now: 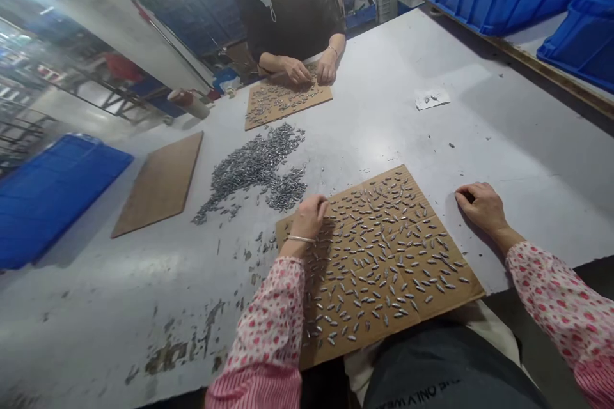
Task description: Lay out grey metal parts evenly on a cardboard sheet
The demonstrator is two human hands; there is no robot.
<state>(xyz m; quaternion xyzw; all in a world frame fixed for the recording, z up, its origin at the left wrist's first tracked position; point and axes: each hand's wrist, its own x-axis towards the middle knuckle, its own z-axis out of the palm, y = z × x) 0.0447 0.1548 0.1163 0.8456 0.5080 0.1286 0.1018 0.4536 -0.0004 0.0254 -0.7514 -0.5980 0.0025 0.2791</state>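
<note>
The left hand (309,217), curled with its grip hidden, rests on a brown cardboard sheet (288,227), nearer than the right hand (482,208), which lies loosely curled on the grey surface (537,160) beyond the sheet's edge, with slender silver metal pellets (378,249) between them, long axes pointing every way.

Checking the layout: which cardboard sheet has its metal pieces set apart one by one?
The sheet under the person's left hand: its pieces lie singly, with gaps between them. The co-worker's sheet has them crowded together, and the leftmost sheet shows none.
</note>
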